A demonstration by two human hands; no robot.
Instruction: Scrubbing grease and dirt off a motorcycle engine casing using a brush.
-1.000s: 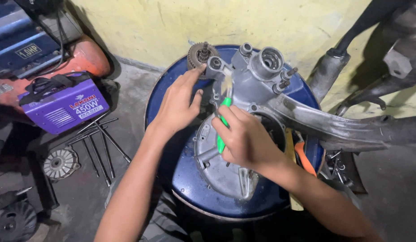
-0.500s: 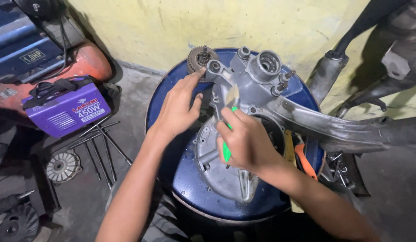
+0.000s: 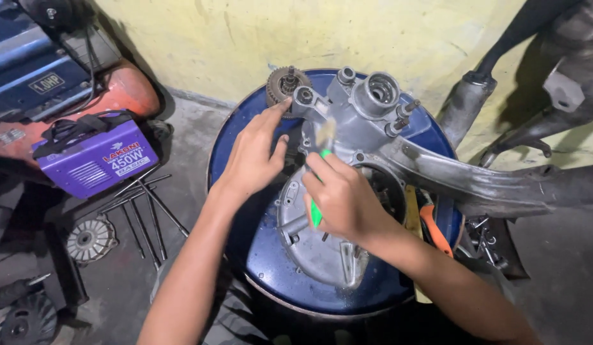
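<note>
Brushing the grey engine casing (image 3: 347,191) that lies on a blue drum (image 3: 271,268), the right hand (image 3: 344,201) is closed around a green-handled brush (image 3: 319,185), whose bristles have climbed from the casing's middle toward its far end over the last second. The left hand (image 3: 255,156), fingers spread, has kept steadying the casing near the gear (image 3: 285,84), so cleaning appears to continue.

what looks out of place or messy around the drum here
Thin metal rods lie scattered crisscross on the concrete floor beside the purple box-shaped machine, near a loose round finned metal part. On the blue drum, the grey metal engine casing overhangs the rim, steadied by the left hand.
</note>
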